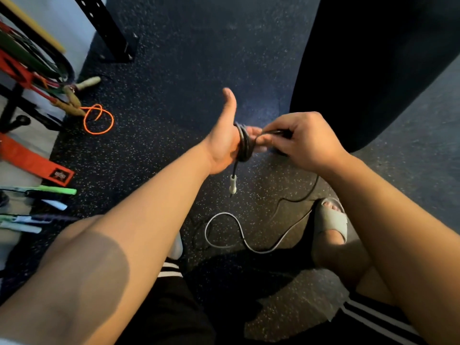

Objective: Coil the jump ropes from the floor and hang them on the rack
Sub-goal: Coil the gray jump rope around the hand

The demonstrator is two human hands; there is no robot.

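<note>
While the left hand [222, 145] reaches out flat near the middle of the head view, thumb raised toward twelve o'clock and fingers straight, the black jump rope [244, 144] sits wound in several turns round its palm and fingers. A short tail drops from the coil toward six o'clock and ends in a white end piece [232, 184] that hangs free above the speckled floor [174, 70]. At three o'clock of the coil, the right hand [306, 143] pinches the rope's running length between thumb and curled fingers, just beside the left fingertips. Slack falls from that hand toward five o'clock and reaches the floor. At six o'clock a grey rope [224, 214] lies in a loose curve, running toward a grey sandal [333, 220] at four o'clock. At ten o'clock an orange jump rope [98, 119] lies looped on the floor, its wooden handles [72, 103] against the foot of the rack [11, 105] at nine o'clock, where coloured bands hang.
</note>
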